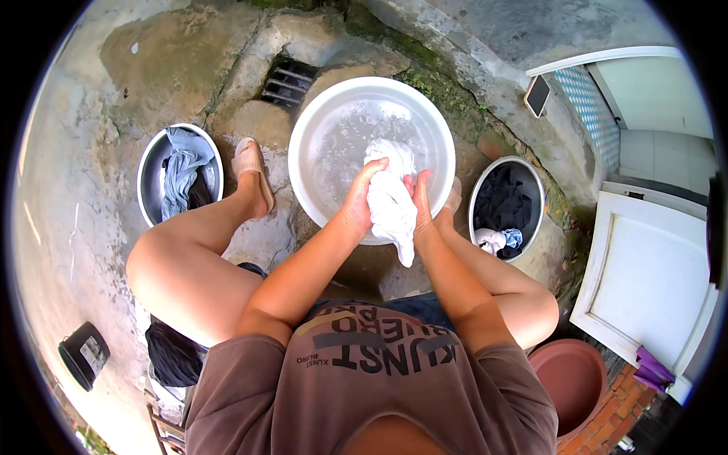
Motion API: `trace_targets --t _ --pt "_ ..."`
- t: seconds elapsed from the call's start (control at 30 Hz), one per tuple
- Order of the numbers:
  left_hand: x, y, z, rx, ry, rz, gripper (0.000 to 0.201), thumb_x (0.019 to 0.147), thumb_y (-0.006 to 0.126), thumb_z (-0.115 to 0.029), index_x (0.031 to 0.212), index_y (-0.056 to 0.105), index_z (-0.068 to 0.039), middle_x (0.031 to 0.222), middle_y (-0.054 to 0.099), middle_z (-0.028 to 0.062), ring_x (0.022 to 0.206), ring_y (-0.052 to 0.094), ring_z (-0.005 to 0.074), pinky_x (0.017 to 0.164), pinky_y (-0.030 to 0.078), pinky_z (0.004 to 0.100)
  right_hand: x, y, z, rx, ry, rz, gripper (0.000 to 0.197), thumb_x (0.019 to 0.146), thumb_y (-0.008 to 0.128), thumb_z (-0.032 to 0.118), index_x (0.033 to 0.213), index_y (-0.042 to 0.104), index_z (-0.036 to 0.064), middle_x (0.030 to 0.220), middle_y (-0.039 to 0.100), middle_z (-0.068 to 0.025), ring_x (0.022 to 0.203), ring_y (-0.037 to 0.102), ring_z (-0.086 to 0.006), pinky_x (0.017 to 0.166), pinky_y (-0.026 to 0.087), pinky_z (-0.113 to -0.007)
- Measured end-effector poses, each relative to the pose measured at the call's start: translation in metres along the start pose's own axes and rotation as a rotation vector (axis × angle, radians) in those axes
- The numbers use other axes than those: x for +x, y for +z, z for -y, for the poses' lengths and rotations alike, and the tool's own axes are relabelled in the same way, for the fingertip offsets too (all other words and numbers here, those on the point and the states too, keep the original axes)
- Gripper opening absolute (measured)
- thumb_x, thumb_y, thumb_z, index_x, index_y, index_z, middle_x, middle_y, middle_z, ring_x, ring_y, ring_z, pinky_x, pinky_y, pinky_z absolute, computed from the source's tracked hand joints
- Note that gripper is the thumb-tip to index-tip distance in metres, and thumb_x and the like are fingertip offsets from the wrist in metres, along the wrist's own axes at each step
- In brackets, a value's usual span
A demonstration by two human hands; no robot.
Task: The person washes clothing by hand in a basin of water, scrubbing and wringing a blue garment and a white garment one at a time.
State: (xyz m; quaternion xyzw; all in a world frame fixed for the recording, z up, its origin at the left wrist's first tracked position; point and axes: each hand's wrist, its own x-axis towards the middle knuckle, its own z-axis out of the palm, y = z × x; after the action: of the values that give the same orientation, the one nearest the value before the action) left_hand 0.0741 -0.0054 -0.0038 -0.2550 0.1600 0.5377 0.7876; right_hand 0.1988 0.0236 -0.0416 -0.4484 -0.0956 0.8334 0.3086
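A wet, bunched white cloth (392, 199) is held over the near part of a large white basin (303, 178), which has water in it. My left hand (362, 196) is closed round the cloth's left side. From the other side my right hand (419, 196) grips it, its thumb sticking up and its other fingers partly hidden by the fabric. The cloth's top end hangs over the basin, and its twisted lower end reaches past the near rim toward me. What kind of garment it is cannot be made out.
At left stands a metal basin (143, 182) with blue-grey and dark clothes; at right, another metal basin (541, 199) with dark and light clothes. A floor drain (288, 82) lies beyond. A phone (537, 96), a white door (635, 277), a reddish-brown tub (569, 387) and a black bucket (83, 355) surround me.
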Motion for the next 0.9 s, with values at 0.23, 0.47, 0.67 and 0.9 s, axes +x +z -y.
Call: trace_targets --t 0.23,0.47,0.67,0.9 --pt "-0.013 -0.007 0.016 0.183 -0.062 0.066 0.047 0.079 0.064 -0.031 0.116 0.048 -0.007 0.092 0.056 0.0123 0.074 0.057 0.0209 0.063 0.052 0.034 0.039 0.018 0.03 0.131 -0.199 0.225 0.065 0.084 0.047 0.058 0.117 0.05 0.0017 0.098 0.061 -0.0117 0.082 0.061 -0.0223 0.069 0.052 -0.035" --pt "0.019 -0.018 -0.005 1.322 0.311 0.092 0.066 0.076 0.068 -0.036 0.123 0.038 0.0 0.105 0.057 0.0216 0.092 0.06 0.0326 0.08 0.048 0.0415 0.052 0.035 0.058 -0.766 -0.515 0.104 0.041 0.072 0.063 0.011 0.109 0.051 -0.0001 0.092 0.061 -0.0153 0.08 0.062 -0.0237 0.071 0.05 -0.034" --pt "0.04 -0.033 -0.016 1.986 0.443 -0.39 0.078 0.07 0.071 -0.038 0.124 0.033 0.002 0.11 0.054 0.027 0.099 0.057 0.0374 0.085 0.044 0.0411 0.072 0.043 0.039 -1.747 -0.489 -0.155 0.069 0.069 0.07 0.022 0.121 0.031 0.0016 0.103 0.058 -0.0272 0.097 0.057 -0.0426 0.082 0.047 -0.041" --pt "-0.014 0.016 -0.024 0.699 -0.091 0.031 0.062 0.084 0.057 -0.044 0.123 0.038 0.0 0.096 0.054 0.0135 0.067 0.057 0.0192 0.058 0.047 0.0327 0.037 0.037 0.09 -0.393 -0.245 0.373 0.066 0.089 0.05 0.045 0.133 0.03 -0.0001 0.133 0.037 -0.0252 0.115 0.049 -0.0317 0.096 0.041 -0.043"
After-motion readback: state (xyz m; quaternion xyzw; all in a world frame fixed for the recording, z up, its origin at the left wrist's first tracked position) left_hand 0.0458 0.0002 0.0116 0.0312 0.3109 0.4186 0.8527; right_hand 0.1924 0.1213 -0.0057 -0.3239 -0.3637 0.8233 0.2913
